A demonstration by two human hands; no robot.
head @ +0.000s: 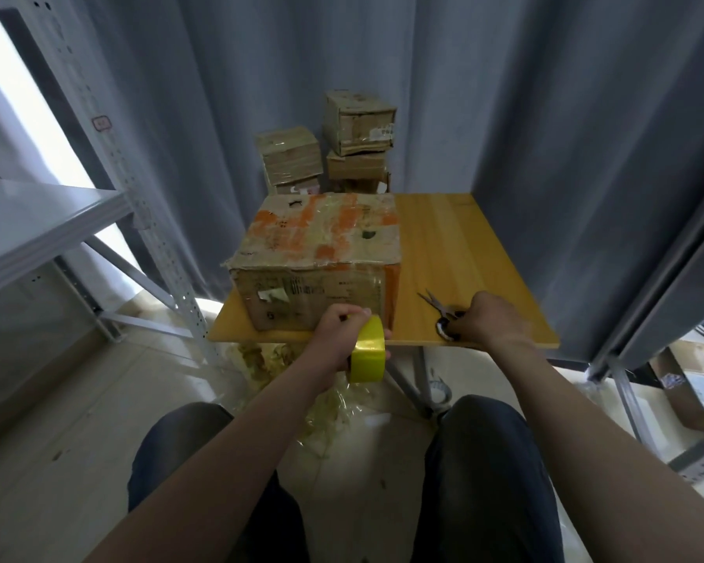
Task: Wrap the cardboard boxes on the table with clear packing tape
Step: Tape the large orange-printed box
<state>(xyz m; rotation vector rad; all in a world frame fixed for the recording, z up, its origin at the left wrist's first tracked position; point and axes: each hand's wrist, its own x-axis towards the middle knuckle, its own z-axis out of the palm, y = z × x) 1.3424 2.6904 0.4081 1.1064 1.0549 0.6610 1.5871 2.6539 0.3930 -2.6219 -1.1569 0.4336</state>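
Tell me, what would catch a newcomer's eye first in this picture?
The bright yellow roll of packing tape, gripped in the left hand at the near edge of the light wooden table, stands out most. Right behind it sits a large worn cardboard box with orange patches, on the table's left half. To the right, the right hand grips small black-handled scissors lying on the tabletop.

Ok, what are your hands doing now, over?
Left hand grips tape roll in front of box. Right hand holds scissors on table. Nothing blocks box.
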